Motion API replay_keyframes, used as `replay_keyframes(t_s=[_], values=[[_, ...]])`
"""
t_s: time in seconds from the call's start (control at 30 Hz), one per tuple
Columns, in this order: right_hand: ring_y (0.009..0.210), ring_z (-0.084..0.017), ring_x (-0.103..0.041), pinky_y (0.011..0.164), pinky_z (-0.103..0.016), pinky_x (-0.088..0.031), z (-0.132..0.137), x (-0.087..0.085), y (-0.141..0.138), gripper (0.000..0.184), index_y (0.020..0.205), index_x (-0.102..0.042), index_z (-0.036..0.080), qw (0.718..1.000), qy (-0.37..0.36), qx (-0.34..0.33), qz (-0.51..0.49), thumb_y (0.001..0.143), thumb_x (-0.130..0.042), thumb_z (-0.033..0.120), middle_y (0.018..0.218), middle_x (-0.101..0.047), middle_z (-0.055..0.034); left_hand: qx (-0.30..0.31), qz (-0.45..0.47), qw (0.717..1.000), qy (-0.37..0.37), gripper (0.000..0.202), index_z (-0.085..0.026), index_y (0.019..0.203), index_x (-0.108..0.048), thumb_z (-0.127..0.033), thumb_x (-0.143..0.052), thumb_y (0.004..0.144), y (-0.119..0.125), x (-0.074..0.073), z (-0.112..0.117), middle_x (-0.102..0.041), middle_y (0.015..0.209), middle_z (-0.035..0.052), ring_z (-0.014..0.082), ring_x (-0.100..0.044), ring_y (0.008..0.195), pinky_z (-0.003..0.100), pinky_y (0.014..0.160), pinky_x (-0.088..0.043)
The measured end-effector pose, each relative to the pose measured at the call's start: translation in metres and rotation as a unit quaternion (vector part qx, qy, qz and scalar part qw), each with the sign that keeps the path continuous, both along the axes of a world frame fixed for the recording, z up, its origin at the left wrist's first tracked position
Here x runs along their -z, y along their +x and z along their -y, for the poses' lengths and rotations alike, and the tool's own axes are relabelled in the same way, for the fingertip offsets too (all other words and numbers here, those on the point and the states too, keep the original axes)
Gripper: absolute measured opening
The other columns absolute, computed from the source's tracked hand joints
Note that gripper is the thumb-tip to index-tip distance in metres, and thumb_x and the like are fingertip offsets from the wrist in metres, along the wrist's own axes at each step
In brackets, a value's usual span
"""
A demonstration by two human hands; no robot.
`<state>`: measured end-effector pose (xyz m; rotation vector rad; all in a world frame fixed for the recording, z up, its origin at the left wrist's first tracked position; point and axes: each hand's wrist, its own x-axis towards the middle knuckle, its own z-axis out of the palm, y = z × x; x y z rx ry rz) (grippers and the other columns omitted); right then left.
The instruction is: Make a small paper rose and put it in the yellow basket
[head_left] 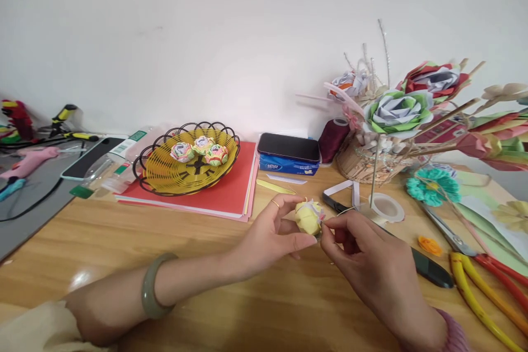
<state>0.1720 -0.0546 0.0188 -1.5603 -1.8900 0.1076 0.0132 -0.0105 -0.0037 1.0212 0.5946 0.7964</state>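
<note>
My left hand (270, 234) is closed round a small yellow folded paper flower (308, 216), held just above the wooden table (165, 264). It wears a gold ring and a green bangle on the wrist. My right hand (363, 256) pinches the flower's right edge with thumb and forefinger. A roll of clear tape (385, 208) lies just behind my right hand, and a black-handled tool (431, 269) lies on the table under and to the right of it.
A yellow wire basket (165, 176) with three paper roses sits on red paper sheets (231, 190). A phone lies on a blue tissue pack (289, 165). A woven basket (363, 168) of big paper flowers stands at the right, with scissors (478, 280). A glue gun (28, 162) lies far left.
</note>
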Motion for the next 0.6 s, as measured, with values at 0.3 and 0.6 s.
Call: replay_keyframes(t_s=[0.3, 0.6], values=[[0.042, -0.007, -0.033, 0.038, -0.021, -0.027, -0.014, -0.019, 0.004, 0.022, 0.071, -0.062, 0.019, 0.896, -0.292, -0.075, -0.325, 0.076, -0.055, 0.039, 0.054, -0.045, 0.0043, -0.031, 0.021, 0.999, 0.005, 0.046, -0.021, 0.106, -0.047, -0.024, -0.07, 0.066, -0.002, -0.001, -0.004, -0.055, 0.116, 0.0083, 0.0144, -0.059, 0.081, 0.018, 0.05, -0.05], [0.045, -0.009, -0.034, 0.039, -0.021, -0.027, -0.017, -0.015, 0.004, 0.02, 0.072, -0.062, 0.02, 0.916, -0.26, -0.083, -0.295, 0.076, -0.058, 0.039, 0.058, -0.05, 0.0031, -0.046, 0.013, 0.999, 0.003, 0.046, -0.022, 0.103, -0.05, -0.025, -0.074, 0.063, -0.002, 0.002, -0.005, -0.052, 0.12, 0.0077, 0.0139, -0.058, 0.079, 0.019, 0.05, -0.048]])
